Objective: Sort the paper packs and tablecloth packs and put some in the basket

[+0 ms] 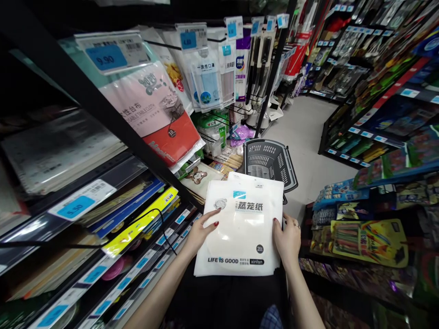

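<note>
Between my hands is a small stack of flat white packs of steamer paper [240, 240], the front one printed "LIFE IS GOOD" and "xinfan". My left hand [200, 232] grips the left edge, with thumb and forefinger lying on the front. My right hand [288, 235] holds the right edge, its thumb on the front and its other fingers curled at the side and behind. A second pack shows a little above and behind the front one. Beyond the stack, a grey shopping basket [252, 157] stands on the floor, partly covered by the packs.
On the left, a dark shelf rack carries price labels [76, 208], a yellow pack [140, 221] and hanging tablecloth packs [154, 109]. Mask packs [207, 82] hang further along. To the right, shelves hold bagged goods, including a yellow bag [370, 242]. Grey floor [291, 121] runs between them.
</note>
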`<state>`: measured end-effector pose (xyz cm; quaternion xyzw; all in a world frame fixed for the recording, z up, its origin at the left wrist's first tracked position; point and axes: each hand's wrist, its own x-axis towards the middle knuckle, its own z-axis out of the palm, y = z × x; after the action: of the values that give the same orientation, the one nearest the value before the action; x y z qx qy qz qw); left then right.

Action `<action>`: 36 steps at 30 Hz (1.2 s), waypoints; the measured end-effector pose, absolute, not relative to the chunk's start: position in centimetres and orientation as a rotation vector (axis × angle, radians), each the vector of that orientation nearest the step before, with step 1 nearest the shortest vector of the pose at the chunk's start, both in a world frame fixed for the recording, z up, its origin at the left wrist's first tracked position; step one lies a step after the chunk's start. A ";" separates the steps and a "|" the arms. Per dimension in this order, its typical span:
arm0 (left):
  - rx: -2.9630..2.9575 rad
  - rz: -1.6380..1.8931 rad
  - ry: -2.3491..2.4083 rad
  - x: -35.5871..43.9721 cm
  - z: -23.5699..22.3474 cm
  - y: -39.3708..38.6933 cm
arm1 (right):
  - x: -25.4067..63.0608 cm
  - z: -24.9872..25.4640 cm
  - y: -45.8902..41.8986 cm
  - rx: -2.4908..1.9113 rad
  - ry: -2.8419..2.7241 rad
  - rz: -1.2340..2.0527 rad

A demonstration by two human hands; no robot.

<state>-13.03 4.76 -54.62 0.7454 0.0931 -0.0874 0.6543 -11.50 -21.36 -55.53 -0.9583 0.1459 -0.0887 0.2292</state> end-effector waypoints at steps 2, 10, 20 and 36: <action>1.686 -0.181 0.226 -13.0 -54.7 4.7 | -11.8 -55.3 -21.5 -2.676 0.419 -0.209; 1.678 -0.190 0.234 -13.1 -54.4 4.7 | -11.9 -53.8 -20.6 -2.792 0.481 -0.194; 1.617 -0.201 0.275 -13.0 -54.8 5.0 | -12.1 -48.2 -25.6 -1.870 0.525 -0.088; 1.230 -0.175 0.417 -13.8 -56.5 4.9 | -11.1 -49.8 -8.9 -2.058 -0.510 0.253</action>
<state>-13.83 4.95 -56.46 0.5718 0.1939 -0.0814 0.7930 -11.08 -8.90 -49.79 -0.8443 -0.2093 0.1038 0.4823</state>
